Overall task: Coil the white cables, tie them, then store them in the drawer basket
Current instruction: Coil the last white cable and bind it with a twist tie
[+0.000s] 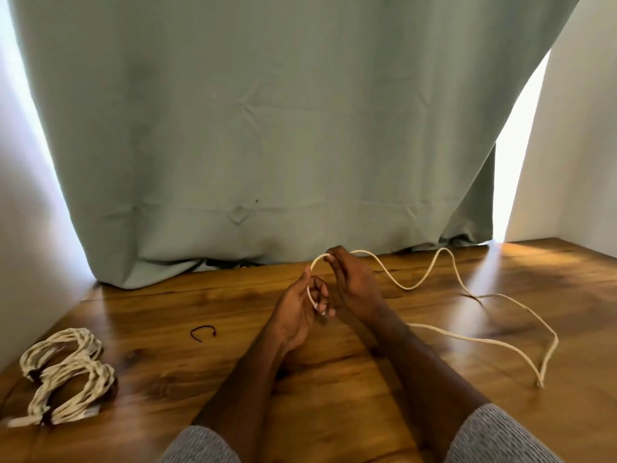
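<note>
While my left hand [302, 305] grips one end of the white cable [417, 285], my right hand [350, 282] pinches it further along, forming a first loop. Its slack trails right across the table [334, 369], free to feed in.

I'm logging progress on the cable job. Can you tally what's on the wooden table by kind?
Coiled, tied white cable bundles: 2
Loose white cable, held by left hand and right hand: 1
Small dark twist tie: 1
Total: 4
</note>
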{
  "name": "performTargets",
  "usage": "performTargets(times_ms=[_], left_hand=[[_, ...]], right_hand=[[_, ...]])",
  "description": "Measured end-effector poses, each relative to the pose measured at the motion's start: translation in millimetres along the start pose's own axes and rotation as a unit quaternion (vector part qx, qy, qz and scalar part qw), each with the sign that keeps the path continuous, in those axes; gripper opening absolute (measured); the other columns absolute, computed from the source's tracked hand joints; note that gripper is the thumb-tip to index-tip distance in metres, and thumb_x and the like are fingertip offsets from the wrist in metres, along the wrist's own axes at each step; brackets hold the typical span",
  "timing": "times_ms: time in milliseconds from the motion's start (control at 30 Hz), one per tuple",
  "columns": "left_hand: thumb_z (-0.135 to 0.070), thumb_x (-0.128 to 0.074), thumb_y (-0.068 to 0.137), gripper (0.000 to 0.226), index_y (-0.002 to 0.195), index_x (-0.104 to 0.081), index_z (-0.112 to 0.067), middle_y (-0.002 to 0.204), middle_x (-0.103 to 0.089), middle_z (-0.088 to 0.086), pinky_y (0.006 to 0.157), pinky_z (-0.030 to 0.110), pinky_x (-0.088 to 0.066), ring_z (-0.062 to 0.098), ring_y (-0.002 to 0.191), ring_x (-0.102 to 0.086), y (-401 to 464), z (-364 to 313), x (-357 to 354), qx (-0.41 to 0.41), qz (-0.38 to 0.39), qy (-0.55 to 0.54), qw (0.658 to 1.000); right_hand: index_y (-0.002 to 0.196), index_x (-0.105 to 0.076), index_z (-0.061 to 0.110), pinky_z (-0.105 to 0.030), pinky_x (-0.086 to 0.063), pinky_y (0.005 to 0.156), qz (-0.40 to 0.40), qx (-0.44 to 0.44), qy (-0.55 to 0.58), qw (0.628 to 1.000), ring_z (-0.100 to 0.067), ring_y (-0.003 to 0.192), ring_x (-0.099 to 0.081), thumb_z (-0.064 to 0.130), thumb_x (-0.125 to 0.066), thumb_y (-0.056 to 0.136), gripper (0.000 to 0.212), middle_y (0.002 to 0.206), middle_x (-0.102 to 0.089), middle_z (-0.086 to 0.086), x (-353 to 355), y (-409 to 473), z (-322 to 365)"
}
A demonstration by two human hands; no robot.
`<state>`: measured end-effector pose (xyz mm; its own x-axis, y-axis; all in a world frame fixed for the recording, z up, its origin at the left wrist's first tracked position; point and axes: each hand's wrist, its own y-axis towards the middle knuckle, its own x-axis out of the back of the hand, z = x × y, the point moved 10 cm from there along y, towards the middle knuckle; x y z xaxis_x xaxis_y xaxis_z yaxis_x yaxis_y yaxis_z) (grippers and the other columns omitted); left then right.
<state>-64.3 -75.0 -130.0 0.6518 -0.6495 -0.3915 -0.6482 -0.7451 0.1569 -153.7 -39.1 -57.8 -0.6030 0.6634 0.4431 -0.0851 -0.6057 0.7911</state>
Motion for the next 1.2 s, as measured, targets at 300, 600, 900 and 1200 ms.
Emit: performTargets(times_ms=[300,600,900,1200], left_hand=[[-0.037,-0.035,0.102,0.05,0.113,-0.065,0.001,0.051,-0.052,0.004,0.035,0.02,-0.017,0.007,0.032,-0.033,2,-20,-4,-0.019,0.043,-0.137,0.99],[-0.027,-0.057,0.09,0.057,0.134,-0.042,0.005,0.124,-0.067,0.021,0.082,0.039,-0.06,0.027,0.111,-0.069,1,-42,37,-0.087,-0.074,-0.181,0.977],[-0.025,-0.046,0.104,0.026,0.102,-0.062,-0.005,0.081,-0.073,0.014,0.058,0.029,-0.057,0.018,0.067,-0.072,1,-47,62,-0.09,-0.157,0.057,0.982],[-0.061,-0.038,0.097,0.053,0.081,-0.056,-0.013,0.047,-0.035,0.001,0.043,0.021,-0.018,0.011,0.037,-0.026,-5,2,25,0.079,0.002,0.204,0.976]], right_hand=[[0.117,-0.055,0.023,-0.041,-0.052,0.063,0.106,-0.032,-0.129,0.985,-0.03,0.077,-0.067,0.028,-0.051,0.1,0.018,0.089,-0.071,-0.008,-34,-15,-16],[0.117,-0.059,0.011,-0.04,-0.052,0.081,0.298,0.066,-0.348,0.886,-0.032,0.098,-0.064,0.03,-0.047,0.1,0.028,0.114,-0.066,-0.014,-83,-39,22],[0.086,-0.072,0.021,-0.026,-0.042,0.057,0.251,0.201,-0.211,0.923,-0.027,0.064,-0.065,0.032,-0.068,0.072,0.019,0.073,-0.07,-0.002,-49,-31,89],[0.082,-0.072,0.022,-0.032,-0.051,0.059,0.126,0.077,0.027,0.989,-0.008,0.065,-0.064,0.032,-0.079,0.084,0.013,0.072,-0.067,0.012,7,-7,50]])
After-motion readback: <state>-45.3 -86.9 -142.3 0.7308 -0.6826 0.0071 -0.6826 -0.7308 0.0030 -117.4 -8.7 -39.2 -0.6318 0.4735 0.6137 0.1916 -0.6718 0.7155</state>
